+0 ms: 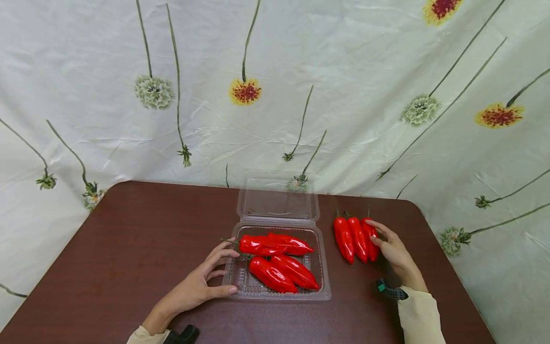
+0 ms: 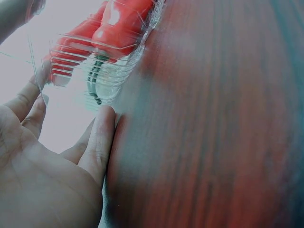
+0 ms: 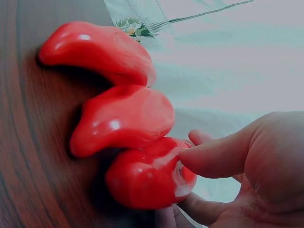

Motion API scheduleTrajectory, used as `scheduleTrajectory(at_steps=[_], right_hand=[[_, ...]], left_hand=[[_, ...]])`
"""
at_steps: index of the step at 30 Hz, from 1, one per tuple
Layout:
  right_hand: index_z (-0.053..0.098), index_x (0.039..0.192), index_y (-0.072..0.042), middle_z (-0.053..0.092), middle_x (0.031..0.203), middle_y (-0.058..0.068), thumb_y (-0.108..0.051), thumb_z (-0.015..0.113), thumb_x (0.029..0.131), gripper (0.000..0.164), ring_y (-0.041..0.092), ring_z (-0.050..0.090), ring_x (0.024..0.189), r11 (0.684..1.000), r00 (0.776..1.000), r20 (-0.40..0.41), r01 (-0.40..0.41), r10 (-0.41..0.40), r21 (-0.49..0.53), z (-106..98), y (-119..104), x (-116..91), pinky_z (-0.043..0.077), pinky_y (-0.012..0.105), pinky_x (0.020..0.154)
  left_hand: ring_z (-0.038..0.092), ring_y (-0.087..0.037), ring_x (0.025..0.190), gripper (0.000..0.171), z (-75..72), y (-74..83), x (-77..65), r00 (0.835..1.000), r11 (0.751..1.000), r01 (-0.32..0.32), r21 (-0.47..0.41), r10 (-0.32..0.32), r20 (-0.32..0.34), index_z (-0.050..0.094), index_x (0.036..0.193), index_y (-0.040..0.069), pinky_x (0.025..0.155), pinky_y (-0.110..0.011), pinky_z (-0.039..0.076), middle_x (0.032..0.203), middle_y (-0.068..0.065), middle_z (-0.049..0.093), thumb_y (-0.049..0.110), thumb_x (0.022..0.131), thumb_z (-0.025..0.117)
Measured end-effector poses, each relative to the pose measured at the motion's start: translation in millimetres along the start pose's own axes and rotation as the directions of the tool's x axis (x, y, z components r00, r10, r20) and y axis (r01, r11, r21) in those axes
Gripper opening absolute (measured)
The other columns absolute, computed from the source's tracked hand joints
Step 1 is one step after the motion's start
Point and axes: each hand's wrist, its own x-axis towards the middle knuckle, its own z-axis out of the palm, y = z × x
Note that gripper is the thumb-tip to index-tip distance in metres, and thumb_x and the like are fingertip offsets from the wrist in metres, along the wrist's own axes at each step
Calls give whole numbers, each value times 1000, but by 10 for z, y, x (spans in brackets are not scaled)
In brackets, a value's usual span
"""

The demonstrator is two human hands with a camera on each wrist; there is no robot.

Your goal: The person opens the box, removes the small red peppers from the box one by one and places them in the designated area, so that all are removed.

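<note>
A clear plastic clamshell box [image 1: 326, 286] stands with its lid [image 1: 275, 205] raised at the back. Inside lie several glossy red chili peppers [image 1: 271, 275]. My left hand [image 1: 193, 286] rests at the box's left side, fingers spread along the rim and thumb at the front left corner. To the right of the box, three more red peppers lie side by side on the table. The rightmost pepper [image 3: 140, 183] is pinched between the thumb and fingers of my right hand [image 1: 397, 255]. Its neighbours, the middle pepper [image 1: 358, 239] and the left pepper [image 1: 343, 239], lie close against it.
Everything is on a dark reddish-brown wooden table [image 1: 129, 258] with rounded back corners. A pale cloth [image 1: 206, 43] printed with flowers hangs behind and at both sides. Each wrist wears a dark strap, and the sleeves are cream.
</note>
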Motion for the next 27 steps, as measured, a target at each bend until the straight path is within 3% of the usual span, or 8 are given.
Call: scheduleTrajectory(at_steps=[4, 12, 15, 20, 27], right_hand=[[36, 154, -9, 30, 158, 27, -4, 45, 103, 52, 43, 31, 141, 1000, 1000, 0, 21, -21, -1, -6, 17, -1, 38, 54, 107], [36, 154, -9, 36, 155, 28, -5, 47, 103, 52, 39, 44, 133, 999, 999, -21, 45, -46, -9, -52, 34, 17, 46, 22, 90], [36, 154, -8, 36, 154, 28, -5, 48, 104, 52, 37, 49, 129, 999, 998, -30, 51, -51, -6, -63, 29, 4, 47, 17, 86], [35, 154, -8, 36, 154, 29, -6, 48, 104, 52, 37, 52, 127, 999, 998, -34, 53, -54, -4, -67, 18, -12, 48, 15, 85], [34, 155, -9, 35, 155, 28, -4, 47, 103, 54, 41, 48, 132, 999, 999, -36, 36, -37, -10, -50, 31, 13, 46, 20, 88]], left_hand=[[45, -26, 136, 61, -1, -3, -3, 1000, 1000, -5, -3, 5, 5, 45, 143, 9, 101, -24, 46, 166, -5, 13, 10, 90, 76], [44, -29, 135, 61, 0, -2, 0, 1000, 1000, -7, 2, 7, -1, 45, 142, 9, 101, -25, 46, 166, -6, 13, 10, 89, 76], [43, -22, 136, 61, -1, 2, 4, 1000, 1000, -6, 6, 6, -2, 45, 142, 9, 101, -24, 46, 166, -5, 13, 11, 89, 76], [36, 0, 137, 61, -4, 10, 4, 1000, 1000, 0, 5, 0, -1, 45, 142, 10, 101, -24, 46, 166, -5, 13, 11, 89, 76], [40, -7, 136, 61, -4, 6, 0, 1000, 1000, -7, 7, 7, -1, 45, 142, 9, 101, -24, 46, 166, -6, 13, 10, 89, 76]])
